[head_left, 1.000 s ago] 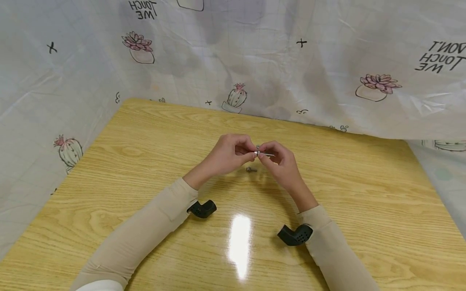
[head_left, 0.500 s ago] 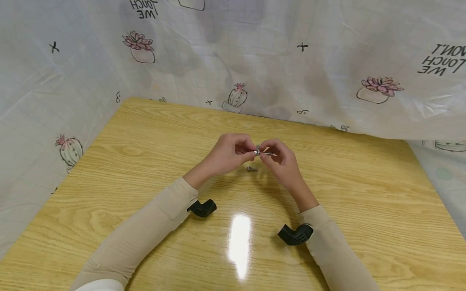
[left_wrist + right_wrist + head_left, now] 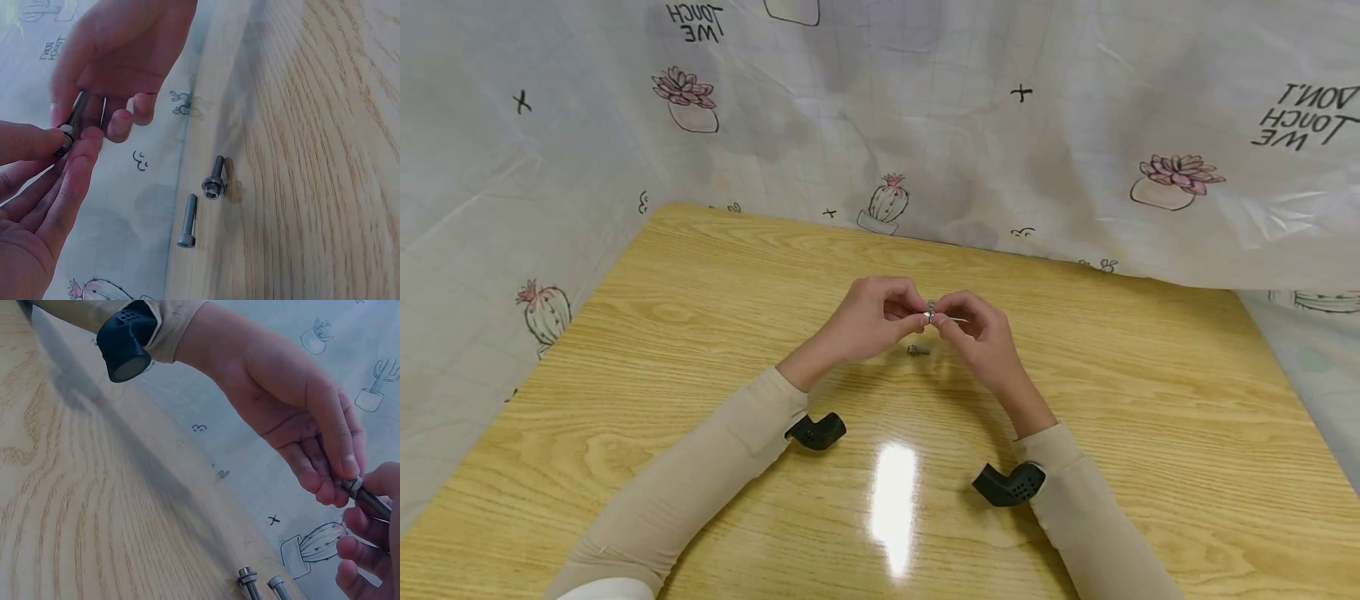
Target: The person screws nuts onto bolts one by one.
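Note:
In the head view, my left hand [image 3: 880,321] pinches one end of a metal bolt [image 3: 957,319] between thumb and index finger. Opposite it, the thumb and index finger of my right hand [image 3: 981,337] pinch the same bolt. A small ring [image 3: 357,484], a nut or washer, sits round the bolt near the left fingertips in the right wrist view. The bolt's threaded shank points toward my right palm. Below the hands lies a second bolt [image 3: 213,185] with a ring near its head. Beside it is a plain socket-head bolt [image 3: 188,222], mostly hidden behind the fingers in the head view.
The wooden table [image 3: 737,275] spreads all round the hands, with a bright light reflection [image 3: 895,500] near its front. A printed curtain [image 3: 955,142] hangs along the back and left. Black wrist cameras [image 3: 817,431] stick out from both sleeves.
My right fingers have shifted slightly up and back down on the bolt. The left hand keeps its hold, and the bolts on the table have not moved.

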Tool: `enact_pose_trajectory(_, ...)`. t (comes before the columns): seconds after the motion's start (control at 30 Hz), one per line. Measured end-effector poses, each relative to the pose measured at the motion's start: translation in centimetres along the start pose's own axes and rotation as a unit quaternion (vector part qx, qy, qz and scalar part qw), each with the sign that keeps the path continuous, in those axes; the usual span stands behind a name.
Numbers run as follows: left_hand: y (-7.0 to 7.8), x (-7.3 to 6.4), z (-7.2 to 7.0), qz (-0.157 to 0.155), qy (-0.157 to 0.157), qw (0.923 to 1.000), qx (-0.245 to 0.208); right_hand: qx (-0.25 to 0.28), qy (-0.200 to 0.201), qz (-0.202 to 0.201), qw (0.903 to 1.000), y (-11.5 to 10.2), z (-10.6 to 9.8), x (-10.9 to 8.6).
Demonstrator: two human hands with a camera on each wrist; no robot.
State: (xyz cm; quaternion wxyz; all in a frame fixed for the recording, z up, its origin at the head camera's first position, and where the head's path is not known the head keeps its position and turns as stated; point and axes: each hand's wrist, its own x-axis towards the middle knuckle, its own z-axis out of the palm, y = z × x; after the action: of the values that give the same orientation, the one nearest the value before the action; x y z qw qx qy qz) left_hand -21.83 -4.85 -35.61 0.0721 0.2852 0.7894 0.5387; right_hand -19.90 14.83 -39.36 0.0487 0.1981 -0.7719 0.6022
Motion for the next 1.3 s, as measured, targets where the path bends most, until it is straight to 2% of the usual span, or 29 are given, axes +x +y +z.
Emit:
enact_pose_trajectory(0.4,0.19,-0.47,0.14,0.003,-0.007,0.9999,0.013,-0.051,0.014,0.011,0.9986,-0.05,0.35,-0.34)
enact_pose_trajectory(0.6,-0.08,-0.48,-0.06,0.001,-0.004,1.0000,0.007,-0.023,0.011,-0.006,0.9997,-0.31,0.49,-0.39)
enact_pose_trajectory(0.8,-0.22,-0.57,-0.21,0.000,-0.005,1.0000,0.004,-0.032,0.008,-0.022,0.9992,-0.21,0.72,-0.32)
enact_pose_trajectory(1.3,-0.04,-0.57,0.25,0.009,-0.017,0.9998,0.010,-0.038,0.004,0.017,0.9991,-0.14,0.58,-0.44)
